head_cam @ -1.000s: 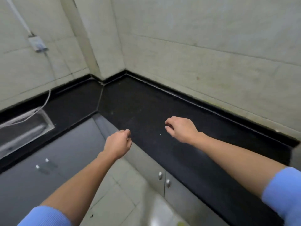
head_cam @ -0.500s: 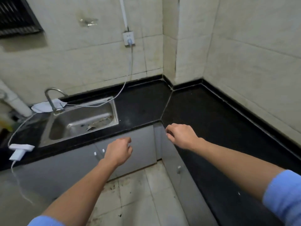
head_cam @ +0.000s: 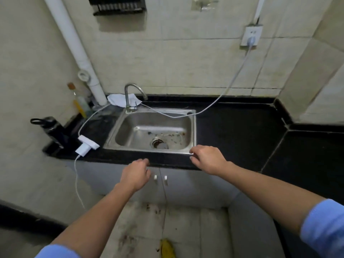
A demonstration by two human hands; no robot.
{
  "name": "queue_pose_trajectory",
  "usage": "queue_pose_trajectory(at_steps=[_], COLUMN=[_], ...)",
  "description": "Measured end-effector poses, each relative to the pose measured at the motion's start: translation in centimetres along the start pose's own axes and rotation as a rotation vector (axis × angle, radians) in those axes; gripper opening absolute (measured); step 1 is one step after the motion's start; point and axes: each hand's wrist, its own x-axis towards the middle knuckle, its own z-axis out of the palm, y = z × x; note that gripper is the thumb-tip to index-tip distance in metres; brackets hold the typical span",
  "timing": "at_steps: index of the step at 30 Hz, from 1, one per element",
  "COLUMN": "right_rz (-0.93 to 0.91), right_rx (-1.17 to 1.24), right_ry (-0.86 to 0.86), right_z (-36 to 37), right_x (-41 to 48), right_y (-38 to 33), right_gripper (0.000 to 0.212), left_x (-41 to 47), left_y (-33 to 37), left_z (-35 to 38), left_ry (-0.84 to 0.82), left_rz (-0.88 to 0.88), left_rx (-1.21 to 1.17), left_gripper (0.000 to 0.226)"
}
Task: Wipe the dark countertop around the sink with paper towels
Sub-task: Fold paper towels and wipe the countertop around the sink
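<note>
The dark countertop [head_cam: 236, 131] runs along the back wall and turns the corner at the right. A steel sink [head_cam: 192, 127] is set into it, with a curved faucet [head_cam: 130, 95] at its back left. White paper towel [head_cam: 119, 99] lies crumpled behind the faucet. My left hand [head_cam: 135, 174] hovers in front of the counter edge, fingers curled, holding nothing. My right hand [head_cam: 208, 159] is over the sink's front right corner, fingers loosely curled, nothing in it.
A white cable [head_cam: 223, 94] runs from a wall socket [head_cam: 251, 36] across the sink's back to white adapters [head_cam: 86, 145] on the counter's left. A black bottle [head_cam: 55, 133] and a glass bottle [head_cam: 78, 101] stand at far left. Cabinet doors [head_cam: 186, 183] below; stained floor.
The view has swung left from the bare right-hand corner counter to face the sink. Both hands stay held out in front, curled and without anything in them.
</note>
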Motion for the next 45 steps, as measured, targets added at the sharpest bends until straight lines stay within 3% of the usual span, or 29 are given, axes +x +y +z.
queue_pose_trajectory(at_steps=[6,12,28,38,45], right_rz=[0.009,0.005,-0.156,0.095,0.278], right_rx=[0.035,0.027,0.105,0.094,0.074], right_ry=[-0.014,-0.125,-0.296,-0.372,-0.420], right_z=[0.2,1.7,7.4,12.0,13.9], right_x=[10.7,19.0,42.2,48.0,48.2], right_y=[-1.4,-0.5,-3.0,-6.1,-6.9], right_gripper=[0.034,0.036,0.032,0.035,0.036], left_x=[8.5,15.9,32.4,49.5,60.3], left_y=[-5.3,-8.6,-21.5,-32.5,-35.6], left_z=[-1.6,-1.0,-2.5,0.2,4.7], left_ry=[-0.013,-0.034,-0.091,-0.169,-0.158], left_rz=[-0.039,-0.058,-0.319,-0.102,-0.029], left_rx=[0.009,-0.057,-0.124,-0.134,-0.146], left_gripper=[0.020,0.030,0.025,0.025,0.053])
